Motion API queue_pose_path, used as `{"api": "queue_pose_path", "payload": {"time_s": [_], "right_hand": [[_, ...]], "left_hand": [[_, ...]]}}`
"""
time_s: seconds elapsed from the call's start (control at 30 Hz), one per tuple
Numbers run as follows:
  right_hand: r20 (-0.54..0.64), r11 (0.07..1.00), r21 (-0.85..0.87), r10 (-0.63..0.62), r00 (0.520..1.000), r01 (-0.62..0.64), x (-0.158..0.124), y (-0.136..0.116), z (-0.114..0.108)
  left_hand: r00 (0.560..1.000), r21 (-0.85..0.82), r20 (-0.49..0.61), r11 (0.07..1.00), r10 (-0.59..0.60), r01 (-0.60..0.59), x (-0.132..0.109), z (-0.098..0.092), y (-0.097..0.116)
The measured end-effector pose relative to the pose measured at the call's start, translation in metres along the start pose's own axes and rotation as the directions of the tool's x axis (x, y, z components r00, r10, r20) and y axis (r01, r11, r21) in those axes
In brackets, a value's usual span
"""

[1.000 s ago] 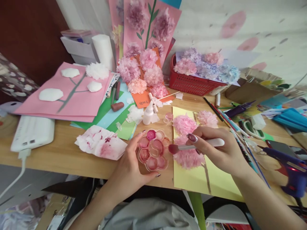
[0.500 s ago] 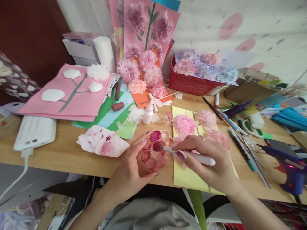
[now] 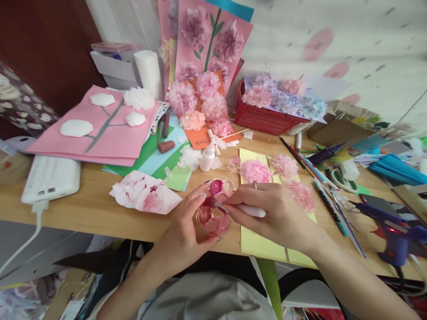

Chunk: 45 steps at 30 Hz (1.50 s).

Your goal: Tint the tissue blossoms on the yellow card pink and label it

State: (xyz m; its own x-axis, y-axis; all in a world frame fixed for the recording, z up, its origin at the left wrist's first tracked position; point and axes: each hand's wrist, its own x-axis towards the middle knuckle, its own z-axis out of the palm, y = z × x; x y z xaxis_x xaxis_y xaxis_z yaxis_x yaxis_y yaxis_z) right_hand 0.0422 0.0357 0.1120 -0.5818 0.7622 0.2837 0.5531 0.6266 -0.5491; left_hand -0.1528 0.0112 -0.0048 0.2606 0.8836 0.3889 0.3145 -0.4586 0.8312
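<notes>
My left hand [image 3: 187, 222] curves round the left side of a flower-shaped palette [image 3: 213, 226] of small round pots in pinks and reds, fingers and thumb at its rim. Pinched in my right hand [image 3: 267, 213] is a brush with a white handle [image 3: 252, 210]; its dark pink bristles [image 3: 209, 202] are over the palette's pots. Just behind the palette are a small white bottle [image 3: 207, 159] and a little round pot [image 3: 234, 162]. Under my right forearm lies yellow paper [image 3: 263, 242] with pink paper flowers [image 3: 255, 170]. A stained tissue [image 3: 146, 194] is left of my left hand.
Pink card [image 3: 128, 144] with white shapes and a white power bank [image 3: 51, 178] are at the left. Behind stand a red basket [image 3: 267, 120] of flowers and a pink flower picture [image 3: 213, 35]. Brushes, pens and a blue glue gun [image 3: 393, 229] lie at the right.
My right hand has moved left over the palette, taking the brush tip towards the pots nearer my left hand. The view has shifted slightly.
</notes>
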Motion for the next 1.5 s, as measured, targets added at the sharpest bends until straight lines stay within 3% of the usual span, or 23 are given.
{"api": "queue_pose_path", "payload": {"time_s": [0.13, 0.27, 0.33, 0.43, 0.73, 0.9, 1.07, 1.23, 1.5], "right_hand": [[-0.019, 0.958, 0.198, 0.214, 0.977, -0.206, 0.01, -0.009, 0.003], [0.12, 0.749, 0.453, 0.485, 0.866, -0.482, 0.024, 0.0, 0.008], [0.148, 0.644, 0.535, 0.567, 0.811, -0.547, 0.028, 0.012, 0.01], [0.152, 0.552, 0.623, 0.61, 0.778, -0.554, 0.028, 0.027, 0.013], [0.188, 0.575, 0.619, 0.553, 0.812, -0.535, 0.011, 0.027, 0.011], [0.195, 0.69, 0.559, 0.43, 0.882, -0.46, 0.008, 0.034, 0.006], [0.225, 0.819, 0.426, 0.316, 0.922, -0.385, 0.012, 0.032, -0.005], [0.214, 0.97, 0.118, 0.183, 0.959, -0.212, 0.017, 0.028, -0.016], [0.285, 0.985, -0.106, -0.101, 0.953, 0.136, 0.026, 0.021, -0.019]], "left_hand": [[0.999, -0.108, 0.018, 0.994, 0.037, -0.035, 0.0, 0.0, 0.001], [0.998, -0.145, 0.014, 0.988, 0.06, -0.057, -0.002, -0.001, -0.002], [0.997, -0.174, -0.006, 0.982, 0.079, -0.079, -0.002, 0.0, -0.004], [0.994, -0.204, -0.02, 0.973, 0.108, -0.109, -0.002, 0.0, -0.005], [0.978, -0.197, -0.04, 0.958, 0.206, -0.21, -0.002, -0.003, -0.001], [0.966, -0.244, -0.04, 0.936, 0.254, -0.256, 0.0, -0.001, -0.001], [0.969, -0.229, -0.029, 0.942, 0.245, -0.245, 0.001, 0.0, -0.002], [0.97, -0.209, -0.034, 0.947, 0.243, -0.244, -0.001, 0.0, -0.004], [0.973, -0.203, -0.025, 0.952, 0.228, -0.228, 0.0, 0.0, -0.004]]}}
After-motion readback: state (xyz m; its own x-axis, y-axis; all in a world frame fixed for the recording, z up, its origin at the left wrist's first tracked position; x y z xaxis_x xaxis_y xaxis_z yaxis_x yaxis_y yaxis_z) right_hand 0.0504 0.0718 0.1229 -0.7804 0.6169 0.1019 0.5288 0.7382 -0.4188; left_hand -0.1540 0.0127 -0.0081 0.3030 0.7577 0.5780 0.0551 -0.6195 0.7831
